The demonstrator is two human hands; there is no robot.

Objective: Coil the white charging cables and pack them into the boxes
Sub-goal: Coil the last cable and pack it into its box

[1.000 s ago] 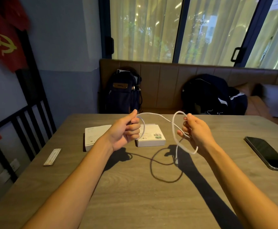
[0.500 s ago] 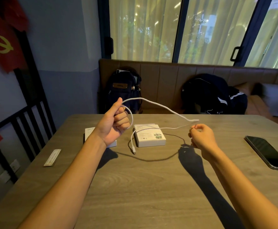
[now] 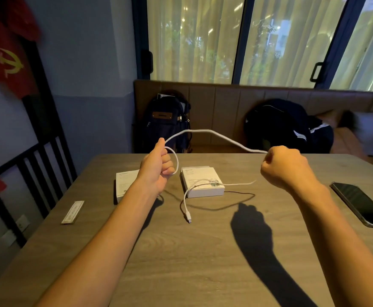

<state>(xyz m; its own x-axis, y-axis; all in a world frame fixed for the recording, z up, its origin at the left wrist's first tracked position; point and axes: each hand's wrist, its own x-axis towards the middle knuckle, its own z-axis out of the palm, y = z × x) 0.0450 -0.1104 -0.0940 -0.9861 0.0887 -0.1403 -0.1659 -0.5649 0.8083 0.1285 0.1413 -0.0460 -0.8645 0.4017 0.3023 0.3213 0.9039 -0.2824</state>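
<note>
Your left hand [image 3: 159, 167] is curled into a fist round the white charging cable [image 3: 214, 132], thumb up, held in the air just left of the labelled white box [image 3: 203, 185]; a small loop of cable bulges out past your knuckles on the side facing that box. Your right hand [image 3: 283, 167] is raised to the right of the box, fingers curled, pinching the cable where it enters the fist. Between your hands the cable arches up behind and above the box. A lower strand runs from near your right hand leftward across the box's front edge, then drops in front of the box to the connector [image 3: 188, 218]; you cannot tell whether the plug touches the table [image 3: 181, 251]. A second white box [image 3: 125, 185] lies flat to the left of the labelled one, partly hidden by your left wrist, and a paper slip [image 3: 73, 212] lies farther left. A dark phone [image 3: 362, 204] lies face up well to the right of the box.
</note>
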